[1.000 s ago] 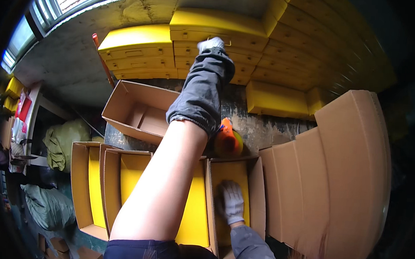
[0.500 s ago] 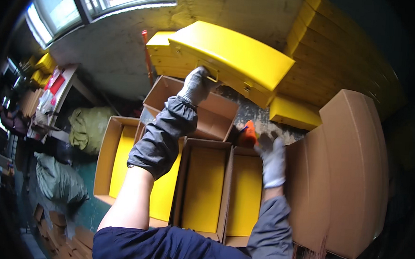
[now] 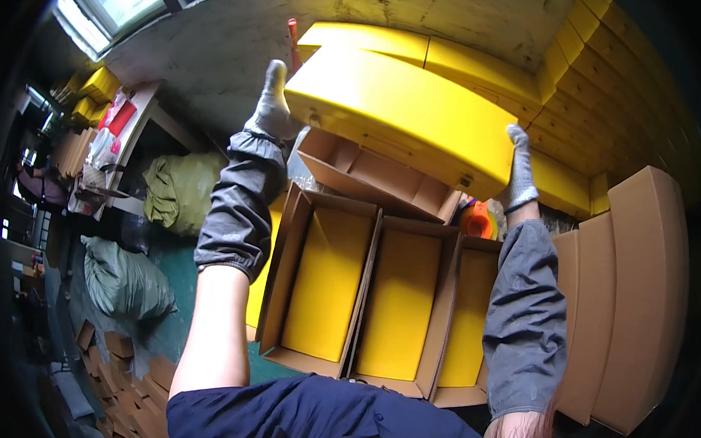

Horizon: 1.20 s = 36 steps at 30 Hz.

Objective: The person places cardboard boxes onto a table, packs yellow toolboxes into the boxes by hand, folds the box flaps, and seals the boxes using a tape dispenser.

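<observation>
I hold a long yellow box (image 3: 399, 114) up in the air between both gloved hands. My left hand (image 3: 273, 104) presses its left end and my right hand (image 3: 519, 176) grips its right end. Both forearms wear grey sleeve covers. Below the box lie three open cardboard cartons (image 3: 398, 301) side by side, each with a yellow box inside. An empty open carton (image 3: 368, 176) sits behind them.
Stacks of yellow boxes (image 3: 470, 63) line the wall behind and to the right. Flat brown cardboard sheets (image 3: 640, 290) stand at the right. An orange object (image 3: 477, 219) lies by the cartons. Green sacks (image 3: 174, 190) and a cluttered table (image 3: 104, 147) are at the left.
My right hand rose from the cartons to the box's right end. The yellow box came away from the stack and now hangs held by both hands above the cartons.
</observation>
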Available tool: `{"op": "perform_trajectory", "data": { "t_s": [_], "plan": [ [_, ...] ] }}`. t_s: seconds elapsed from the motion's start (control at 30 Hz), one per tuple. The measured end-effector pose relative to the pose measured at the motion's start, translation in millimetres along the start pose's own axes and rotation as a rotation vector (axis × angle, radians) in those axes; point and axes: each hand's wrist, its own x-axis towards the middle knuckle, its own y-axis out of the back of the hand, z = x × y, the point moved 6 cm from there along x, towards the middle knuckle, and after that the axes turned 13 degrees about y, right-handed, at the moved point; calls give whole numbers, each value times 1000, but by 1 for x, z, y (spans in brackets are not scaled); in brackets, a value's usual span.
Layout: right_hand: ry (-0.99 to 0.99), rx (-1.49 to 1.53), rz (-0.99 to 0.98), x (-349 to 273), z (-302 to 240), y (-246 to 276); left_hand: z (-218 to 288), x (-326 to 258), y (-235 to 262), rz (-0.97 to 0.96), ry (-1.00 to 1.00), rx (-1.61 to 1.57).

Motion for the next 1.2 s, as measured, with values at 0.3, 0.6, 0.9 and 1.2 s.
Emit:
{"op": "perform_trajectory", "data": {
  "t_s": [0.3,0.6,0.9,1.2],
  "plan": [
    [-260,90,-12,-3,63,27,-20,55,92,372,307,218],
    [-119,-27,134,-2,111,58,-39,74,136,527,265,886],
    [-250,-1419,223,-21,114,45,-35,63,136,643,431,1803],
    [-465,-1744,-267,-5,109,24,-56,77,96,718,625,2403]
  ]
}}
